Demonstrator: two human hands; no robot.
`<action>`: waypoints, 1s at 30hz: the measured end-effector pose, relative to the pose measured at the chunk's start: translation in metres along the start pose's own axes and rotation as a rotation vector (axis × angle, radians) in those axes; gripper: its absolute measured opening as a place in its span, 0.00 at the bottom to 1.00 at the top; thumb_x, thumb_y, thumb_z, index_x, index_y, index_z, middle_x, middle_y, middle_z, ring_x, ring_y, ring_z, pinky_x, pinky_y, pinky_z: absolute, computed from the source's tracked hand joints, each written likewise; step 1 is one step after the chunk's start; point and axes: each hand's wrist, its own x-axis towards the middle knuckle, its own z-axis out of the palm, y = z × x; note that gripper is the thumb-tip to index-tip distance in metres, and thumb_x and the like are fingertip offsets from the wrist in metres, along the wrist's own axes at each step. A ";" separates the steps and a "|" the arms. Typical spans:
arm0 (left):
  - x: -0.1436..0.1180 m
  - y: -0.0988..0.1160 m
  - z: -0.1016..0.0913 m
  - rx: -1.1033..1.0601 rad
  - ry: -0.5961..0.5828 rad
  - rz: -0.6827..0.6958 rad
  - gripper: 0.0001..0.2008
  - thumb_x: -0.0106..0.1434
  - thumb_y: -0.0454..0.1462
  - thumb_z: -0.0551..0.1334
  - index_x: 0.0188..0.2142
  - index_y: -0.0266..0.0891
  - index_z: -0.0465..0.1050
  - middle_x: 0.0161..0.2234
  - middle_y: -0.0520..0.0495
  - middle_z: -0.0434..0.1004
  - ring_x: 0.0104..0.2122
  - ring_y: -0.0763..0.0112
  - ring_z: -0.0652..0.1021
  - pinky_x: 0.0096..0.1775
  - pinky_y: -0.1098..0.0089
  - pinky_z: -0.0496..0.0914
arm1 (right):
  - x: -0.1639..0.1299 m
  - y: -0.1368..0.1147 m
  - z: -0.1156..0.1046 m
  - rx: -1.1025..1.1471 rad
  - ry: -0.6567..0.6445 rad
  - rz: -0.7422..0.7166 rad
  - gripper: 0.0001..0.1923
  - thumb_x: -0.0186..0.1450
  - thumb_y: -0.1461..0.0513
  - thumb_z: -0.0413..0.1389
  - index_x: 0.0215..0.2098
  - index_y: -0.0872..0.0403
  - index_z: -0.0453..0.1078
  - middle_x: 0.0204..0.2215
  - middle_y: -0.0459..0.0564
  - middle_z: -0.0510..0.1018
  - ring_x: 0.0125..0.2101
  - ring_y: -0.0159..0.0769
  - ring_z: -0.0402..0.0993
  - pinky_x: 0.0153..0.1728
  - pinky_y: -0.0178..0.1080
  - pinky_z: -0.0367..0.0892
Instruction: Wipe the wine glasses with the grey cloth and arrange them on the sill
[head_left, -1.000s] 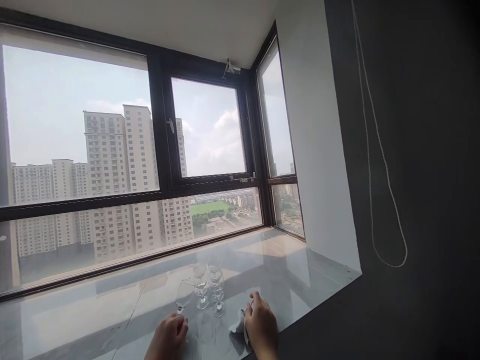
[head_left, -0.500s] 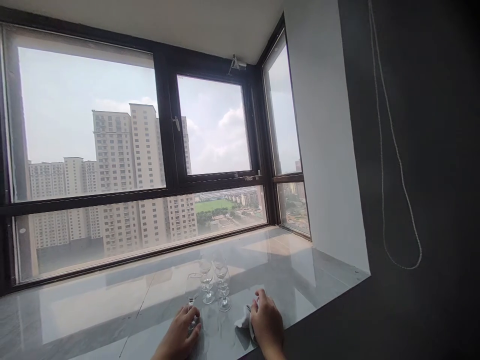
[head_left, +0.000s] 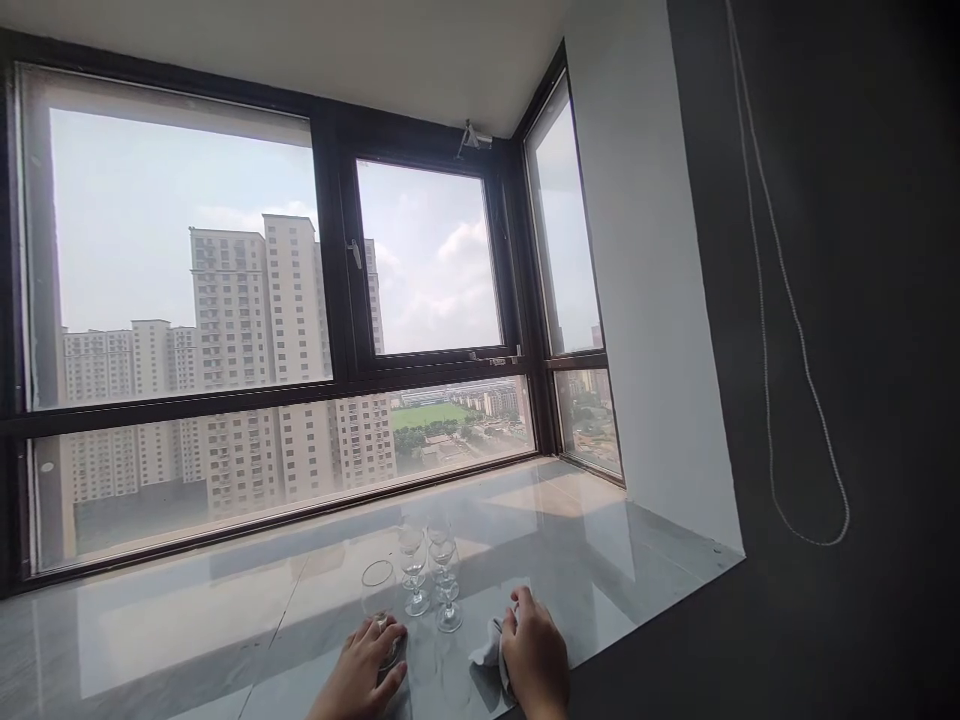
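On the glossy grey sill, my left hand [head_left: 361, 668] has its fingers around the stem and foot of a clear stemmed wine glass [head_left: 378, 588]. This glass leans slightly to the left, its rim facing up; my fingers partly cover the lower part. Just beyond it stand several more stemmed glasses [head_left: 417, 588], upright and close together. My right hand [head_left: 537, 655] is closed on a crumpled pale grey cloth [head_left: 490, 645] at the front edge of the sill, to the right of the glasses. Part of the cloth is hidden beneath the palm.
The marble-like sill [head_left: 187, 630] runs below dark-framed windows [head_left: 225, 402], with tall buildings outside. A white side wall [head_left: 645, 250] closes it on the right. A beaded blind cord [head_left: 810, 400] hangs against the dark wall. The sill's front edge drops off near my right hand.
The glass at my left hand has tipped a little to the left, and its rim shows as a wider oval. My right hand and the cloth have hardly moved. The view has shifted slightly.
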 end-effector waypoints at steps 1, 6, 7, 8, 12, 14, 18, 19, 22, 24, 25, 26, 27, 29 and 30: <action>0.000 0.001 -0.001 0.002 0.002 0.009 0.22 0.63 0.51 0.56 0.54 0.50 0.70 0.57 0.45 0.70 0.59 0.52 0.66 0.58 0.54 0.63 | 0.000 0.000 -0.001 -0.001 0.003 -0.002 0.10 0.65 0.67 0.47 0.41 0.52 0.67 0.34 0.49 0.77 0.37 0.37 0.75 0.34 0.34 0.60; 0.000 0.000 -0.001 -0.005 0.079 0.074 0.21 0.62 0.50 0.57 0.54 0.54 0.71 0.57 0.43 0.69 0.59 0.49 0.66 0.55 0.50 0.66 | -0.001 -0.003 -0.004 -0.008 -0.015 0.002 0.11 0.66 0.67 0.46 0.41 0.51 0.68 0.35 0.49 0.77 0.38 0.36 0.75 0.35 0.34 0.61; 0.000 -0.002 0.000 -0.005 0.098 0.081 0.21 0.62 0.50 0.58 0.53 0.53 0.72 0.57 0.42 0.69 0.59 0.48 0.66 0.55 0.49 0.66 | -0.001 -0.003 -0.004 -0.007 -0.024 0.008 0.11 0.66 0.66 0.46 0.41 0.51 0.68 0.35 0.49 0.77 0.38 0.36 0.75 0.35 0.34 0.61; 0.000 -0.003 0.002 -0.006 0.112 0.084 0.20 0.61 0.50 0.58 0.52 0.53 0.73 0.57 0.41 0.69 0.59 0.48 0.66 0.54 0.48 0.66 | -0.001 -0.003 -0.004 -0.006 -0.032 0.015 0.11 0.66 0.66 0.45 0.41 0.51 0.67 0.35 0.50 0.77 0.39 0.36 0.75 0.36 0.34 0.61; -0.001 -0.006 0.003 -0.021 0.130 0.067 0.18 0.60 0.49 0.59 0.48 0.50 0.77 0.57 0.39 0.68 0.57 0.48 0.69 0.53 0.51 0.68 | 0.000 -0.002 -0.003 0.006 -0.046 0.020 0.11 0.66 0.66 0.44 0.42 0.51 0.67 0.36 0.50 0.77 0.38 0.36 0.74 0.36 0.34 0.61; -0.002 -0.003 -0.001 -0.053 0.131 0.055 0.17 0.61 0.48 0.58 0.45 0.49 0.78 0.57 0.40 0.68 0.54 0.52 0.71 0.52 0.56 0.69 | 0.000 -0.001 -0.002 0.013 -0.041 0.012 0.11 0.66 0.66 0.44 0.41 0.51 0.67 0.36 0.50 0.77 0.38 0.36 0.74 0.36 0.34 0.61; -0.004 0.009 -0.011 -0.112 0.111 0.023 0.15 0.61 0.47 0.57 0.41 0.47 0.79 0.52 0.41 0.70 0.49 0.57 0.74 0.50 0.62 0.70 | 0.000 0.000 -0.001 0.022 -0.026 -0.010 0.11 0.66 0.66 0.45 0.40 0.51 0.67 0.36 0.49 0.77 0.38 0.36 0.74 0.35 0.35 0.61; -0.004 0.011 -0.014 -0.124 0.110 0.011 0.15 0.61 0.47 0.57 0.40 0.47 0.79 0.51 0.41 0.71 0.48 0.57 0.74 0.50 0.62 0.70 | 0.000 0.000 -0.001 0.021 -0.023 -0.012 0.11 0.66 0.67 0.45 0.40 0.51 0.67 0.36 0.49 0.77 0.38 0.36 0.74 0.35 0.35 0.61; -0.005 0.016 -0.018 -0.160 0.108 -0.017 0.15 0.61 0.46 0.57 0.39 0.46 0.80 0.48 0.42 0.72 0.48 0.57 0.73 0.50 0.64 0.69 | 0.000 0.001 -0.001 0.019 -0.019 -0.016 0.11 0.66 0.67 0.45 0.40 0.51 0.67 0.35 0.49 0.77 0.38 0.36 0.75 0.36 0.35 0.61; -0.006 0.017 -0.018 -0.180 0.109 -0.023 0.14 0.61 0.46 0.57 0.38 0.46 0.80 0.47 0.42 0.73 0.48 0.58 0.74 0.50 0.65 0.69 | 0.000 0.001 0.000 0.018 -0.017 -0.017 0.11 0.66 0.66 0.45 0.40 0.51 0.67 0.36 0.50 0.78 0.38 0.37 0.75 0.36 0.35 0.62; -0.006 0.017 -0.018 -0.187 0.111 -0.021 0.14 0.61 0.45 0.57 0.38 0.46 0.80 0.46 0.42 0.73 0.47 0.58 0.74 0.49 0.66 0.69 | 0.000 0.002 0.000 0.016 -0.016 -0.018 0.11 0.66 0.66 0.45 0.40 0.51 0.67 0.35 0.50 0.78 0.38 0.37 0.75 0.36 0.35 0.62; -0.006 0.018 -0.018 -0.194 0.115 -0.016 0.14 0.60 0.45 0.57 0.37 0.46 0.80 0.45 0.42 0.73 0.45 0.59 0.75 0.47 0.66 0.69 | 0.000 0.002 0.000 0.015 -0.014 -0.018 0.11 0.66 0.66 0.45 0.40 0.51 0.67 0.35 0.50 0.78 0.38 0.37 0.75 0.36 0.35 0.62; -0.006 0.019 -0.018 -0.197 0.125 -0.014 0.14 0.60 0.44 0.57 0.36 0.45 0.80 0.43 0.42 0.74 0.43 0.60 0.75 0.46 0.67 0.70 | 0.000 0.002 0.001 0.015 -0.014 -0.018 0.11 0.66 0.66 0.45 0.40 0.51 0.67 0.35 0.50 0.78 0.38 0.37 0.75 0.36 0.35 0.62; -0.006 0.021 -0.018 -0.198 0.144 -0.004 0.13 0.60 0.43 0.56 0.33 0.45 0.79 0.41 0.43 0.74 0.41 0.62 0.75 0.44 0.69 0.70 | 0.000 0.002 0.001 0.018 -0.019 -0.014 0.11 0.66 0.66 0.45 0.40 0.51 0.67 0.35 0.49 0.78 0.38 0.37 0.75 0.36 0.35 0.62; -0.006 0.022 -0.019 -0.199 0.144 0.007 0.12 0.60 0.42 0.56 0.31 0.45 0.79 0.39 0.44 0.74 0.40 0.63 0.76 0.43 0.70 0.70 | 0.000 0.001 0.000 0.019 -0.024 -0.011 0.11 0.66 0.66 0.45 0.40 0.51 0.67 0.35 0.50 0.78 0.38 0.37 0.75 0.36 0.35 0.62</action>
